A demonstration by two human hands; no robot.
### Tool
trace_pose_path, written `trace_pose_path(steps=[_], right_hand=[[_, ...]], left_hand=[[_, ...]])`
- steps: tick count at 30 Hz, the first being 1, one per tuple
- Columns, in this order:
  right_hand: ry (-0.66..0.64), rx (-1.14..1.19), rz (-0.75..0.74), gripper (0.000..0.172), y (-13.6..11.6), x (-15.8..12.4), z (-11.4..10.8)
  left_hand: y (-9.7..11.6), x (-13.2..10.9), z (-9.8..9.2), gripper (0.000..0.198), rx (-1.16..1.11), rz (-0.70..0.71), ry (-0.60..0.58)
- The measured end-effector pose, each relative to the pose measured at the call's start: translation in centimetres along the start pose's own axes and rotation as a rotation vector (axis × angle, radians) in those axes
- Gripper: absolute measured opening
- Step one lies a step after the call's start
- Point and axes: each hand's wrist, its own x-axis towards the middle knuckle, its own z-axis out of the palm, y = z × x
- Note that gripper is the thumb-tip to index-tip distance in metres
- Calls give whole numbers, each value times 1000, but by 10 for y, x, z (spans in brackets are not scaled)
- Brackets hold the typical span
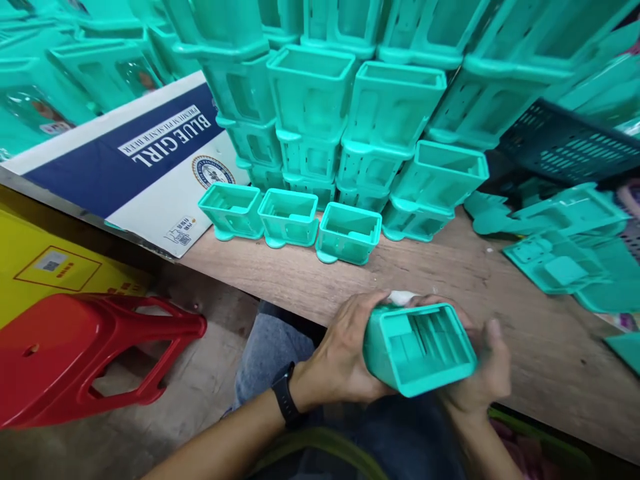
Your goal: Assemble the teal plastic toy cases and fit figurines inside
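Note:
A green plastic box (385, 347) with an open top is held between both hands over the near edge of the wooden table, tilted so that its ribbed inside shows. My left hand (345, 353) is closed round its left side, with the thumb underneath. On the right side, my right hand (480, 373) presses against the box; its fingers pass behind it, and the raised thumb is slightly blurred. Something small and white (401, 297) shows at the fingers behind the box; I cannot make out what it is. Beyond the hands stands a row of three short green boxes (350, 233).
Tall stacks of green boxes (313, 120) line the back of the wooden table (420, 267). A white and blue carton (150, 180) leans at the left. Flat green parts (560, 260) and a dark basket (565, 143) are at the right. A red stool (65, 353) stands below left.

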Motion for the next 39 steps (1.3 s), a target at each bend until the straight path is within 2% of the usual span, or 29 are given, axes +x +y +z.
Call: trace_pose_path(steps=[2,4,7,9,11,14,16,18,21,25,27,31,34,37,39], right_hand=[[4,18,-34,54,-4,-2,1],[21,17,-42,55,-5,-2,2],[79,-47,12,52,-5,-1,-1],[136,-178,-15,49,-9,-1,-6],[126,-386,-161,50,-17,-3,-9],[-59,-691,-443,54,-34,-5,-4],[-160,-810,-552,54,-42,-5,5],[-177,-844,-604,53,-45,-4,14],[-114,-818,-619,49,-42,-3,23],[-44,-827,-620,49,-42,-3,29],[-58,-828,-622,49,-44,-4,30],[-122,-780,-566,48,-45,-9,25],[25,-638,-448,59,-35,-12,14],[166,-304,-146,68,-24,-9,7],[150,-60,88,75,-21,-7,6]], left_hand=[[6,-4,1,109,-8,-67,28],[13,-5,0,106,-32,-123,44],[24,1,-8,88,-18,-83,69],[29,8,-15,81,25,-53,66],[33,13,-21,84,71,-49,29],[37,19,-22,90,155,-27,-31],[40,20,-19,88,206,-5,-40],[42,21,-15,81,226,9,-30],[46,22,-11,70,214,16,-3],[48,21,-12,61,181,28,40],[47,19,-11,60,183,27,56],[40,7,-1,72,260,8,134],[32,-5,6,84,318,33,294],[30,-15,9,82,199,-25,385],[31,-21,12,79,90,-63,376]])
